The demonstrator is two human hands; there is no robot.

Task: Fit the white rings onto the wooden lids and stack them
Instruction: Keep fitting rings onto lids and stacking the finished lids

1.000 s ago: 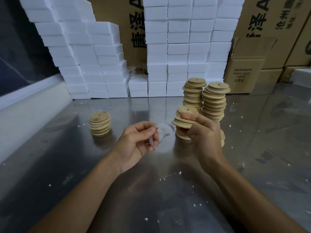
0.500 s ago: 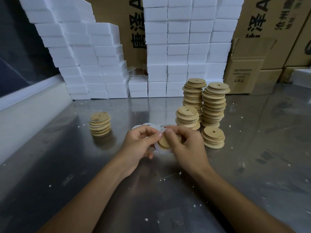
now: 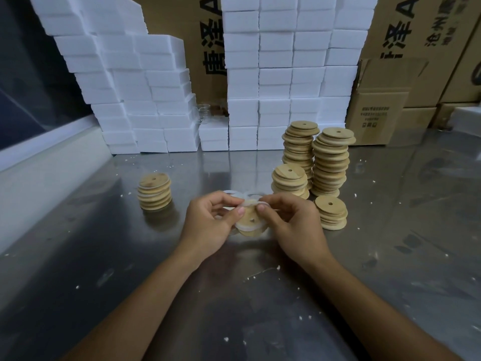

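A: Where is the lid being worked on?

B: The wooden lid (image 3: 251, 219) is held just above the surface (image 3: 390, 269), near the viewer's side of the four bare-lid stacks (image 3: 316, 165). The left hand (image 3: 210, 222) and the right hand (image 3: 291, 222) meet around it, one on each side.

A: And how do the hands grip?

B: Both are closed in a pinch. Left thumb and fingertips clamp the lid's left edge along with the white ring (image 3: 250, 226); the right hand's fingers nip the ring at the lid's upper right. I'd judge that two-sided hold lets the ring be stretched around the rim while the lid is kept from turning.

A: Is the ring seated?

B: Partly, as far as I can tell. A white band shows along the lid's lower edge, with wood below it; the top is hidden by fingers.

A: Why the loose rings behind the lid?

B: The spare rings (image 3: 240, 195) lie on the surface just beyond the lid, probably so the next one is close to reach.

A: And the finished stack?

B: The ringed stack (image 3: 154, 191) stands well to the left of the lid, apart from the bare lids on the right, likely to keep done from undone. It is short, so I'd say most of the work remains.
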